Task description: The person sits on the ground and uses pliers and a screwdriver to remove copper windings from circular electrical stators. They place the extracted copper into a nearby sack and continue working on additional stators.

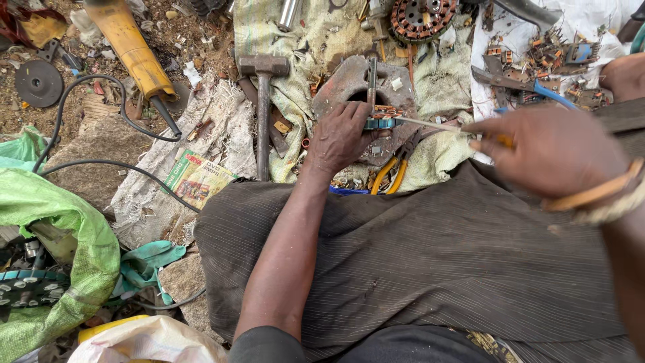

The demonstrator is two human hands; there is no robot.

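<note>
Dirt ground [101, 144] strewn with scrap lies under us, covered by worn sacks [316, 40]. Little open room remains: a hammer [263, 101] lies just left of our left hand [339, 138], orange-handled pliers [390, 175] just below it. Our left hand's fingers [359, 117] close on a small wound stator [381, 119], which rests on a rusty metal plate [346, 84]. Our right hand [551, 151] grips a thin screwdriver [430, 124], whose tip touches the stator. A yellow angle grinder [131, 47] lies well apart at the upper left.
</note>
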